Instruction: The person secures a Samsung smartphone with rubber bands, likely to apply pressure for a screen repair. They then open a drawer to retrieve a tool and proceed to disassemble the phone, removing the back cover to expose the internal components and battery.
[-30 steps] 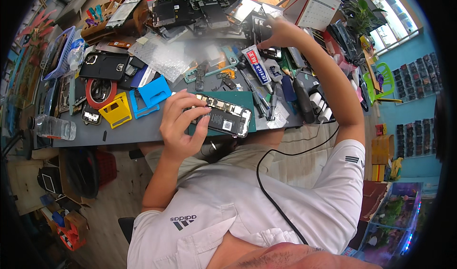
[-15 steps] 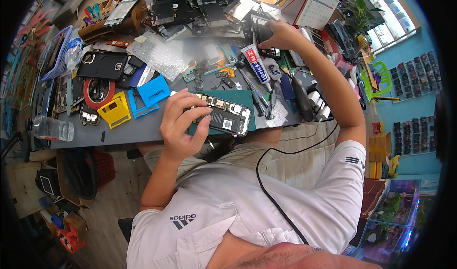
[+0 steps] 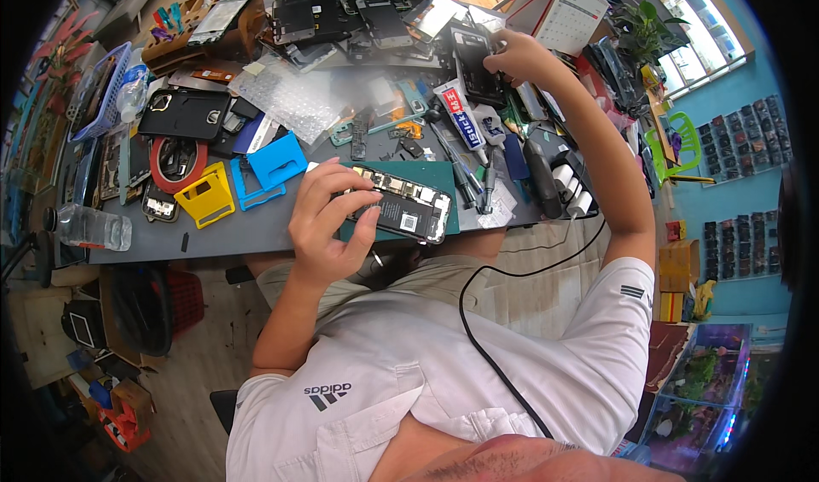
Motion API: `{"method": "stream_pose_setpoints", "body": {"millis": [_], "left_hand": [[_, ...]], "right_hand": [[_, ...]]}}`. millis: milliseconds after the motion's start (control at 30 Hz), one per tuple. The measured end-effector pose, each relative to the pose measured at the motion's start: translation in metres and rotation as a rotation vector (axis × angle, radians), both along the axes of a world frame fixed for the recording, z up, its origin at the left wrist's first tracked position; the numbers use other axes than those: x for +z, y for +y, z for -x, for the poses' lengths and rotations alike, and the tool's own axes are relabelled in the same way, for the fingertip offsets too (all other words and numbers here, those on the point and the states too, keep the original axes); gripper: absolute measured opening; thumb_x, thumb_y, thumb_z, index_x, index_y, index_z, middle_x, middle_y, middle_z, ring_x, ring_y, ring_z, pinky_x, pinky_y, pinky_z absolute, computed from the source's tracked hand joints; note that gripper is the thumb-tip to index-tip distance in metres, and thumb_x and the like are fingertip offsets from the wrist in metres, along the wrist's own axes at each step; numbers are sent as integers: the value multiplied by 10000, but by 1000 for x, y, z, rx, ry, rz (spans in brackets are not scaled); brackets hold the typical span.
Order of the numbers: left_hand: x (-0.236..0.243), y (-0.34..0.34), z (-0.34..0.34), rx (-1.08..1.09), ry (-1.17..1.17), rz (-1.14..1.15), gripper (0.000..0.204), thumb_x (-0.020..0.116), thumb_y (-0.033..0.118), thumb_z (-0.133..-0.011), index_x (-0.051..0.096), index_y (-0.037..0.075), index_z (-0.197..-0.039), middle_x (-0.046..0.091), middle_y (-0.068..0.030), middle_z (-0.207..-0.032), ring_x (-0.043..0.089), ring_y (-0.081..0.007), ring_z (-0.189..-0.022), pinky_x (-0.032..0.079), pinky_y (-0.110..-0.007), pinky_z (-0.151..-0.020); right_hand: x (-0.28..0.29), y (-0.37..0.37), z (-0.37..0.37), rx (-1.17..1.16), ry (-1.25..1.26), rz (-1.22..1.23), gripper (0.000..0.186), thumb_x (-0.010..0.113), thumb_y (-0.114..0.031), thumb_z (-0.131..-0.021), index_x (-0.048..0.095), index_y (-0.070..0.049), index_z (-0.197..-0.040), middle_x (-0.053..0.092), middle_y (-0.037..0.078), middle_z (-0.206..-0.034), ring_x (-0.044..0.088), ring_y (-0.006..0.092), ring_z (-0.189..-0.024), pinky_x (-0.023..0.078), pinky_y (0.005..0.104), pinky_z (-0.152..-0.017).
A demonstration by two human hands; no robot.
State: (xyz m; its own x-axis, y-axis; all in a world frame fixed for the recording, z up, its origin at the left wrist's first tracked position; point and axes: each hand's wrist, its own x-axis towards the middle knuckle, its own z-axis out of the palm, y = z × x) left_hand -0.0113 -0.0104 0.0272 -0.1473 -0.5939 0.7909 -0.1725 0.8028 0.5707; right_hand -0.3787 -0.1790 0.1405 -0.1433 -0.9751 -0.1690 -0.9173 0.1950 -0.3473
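Observation:
My left hand (image 3: 335, 229) grips the left end of an opened phone (image 3: 401, 212), its black battery and bare boards facing up. The phone is over a green mat (image 3: 445, 177) at the desk's near edge. My right hand (image 3: 522, 58) is stretched to the far right of the desk, with its fingers curled together beside a black phone-shaped part (image 3: 478, 66). Whatever is between those fingertips is hidden. A white, red and blue tube (image 3: 461, 115) lies nearer to me than that part, close to several pen-like tools (image 3: 456, 171).
Bubble wrap (image 3: 294, 98) and loose phone parts cover the desk's middle. Blue (image 3: 277, 162) and yellow (image 3: 205, 196) plastic stands lie left of the phone, near red-edged tape (image 3: 160, 171) and a clear bottle (image 3: 98, 229). A desk calendar (image 3: 563, 13) stands far right. A black cable (image 3: 465, 299) hangs across my front.
My right hand has shifted a little right and nearer its wrist side, uncovering more of the black part; its fingers have curled in. My left hand and the phone stay almost still.

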Motion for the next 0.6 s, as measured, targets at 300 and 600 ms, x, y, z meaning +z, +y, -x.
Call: {"method": "stream_pose_setpoints", "body": {"millis": [300, 600], "left_hand": [[-1, -1, 0, -9, -1, -1, 159, 729, 18, -808, 760, 19, -964, 733, -126, -1031, 677, -320, -1027, 519, -552, -1051], [0, -1, 1, -4, -6, 0, 161, 726, 4, -808, 759, 19, -965, 732, -127, -1029, 683, -315, -1014, 520, -552, -1050]], "right_hand": [[-4, 14, 13, 130, 189, 265, 627, 728, -216, -819, 625, -150, -1434, 747, 201, -1074, 755, 336, -982, 613, 440, -865], [-22, 28, -18, 253, 527, 289, 428, 727, -426, -870, 817, -86, -1113, 504, 158, -1579, 641, 330, -1289, 545, 440, -1035]]}}
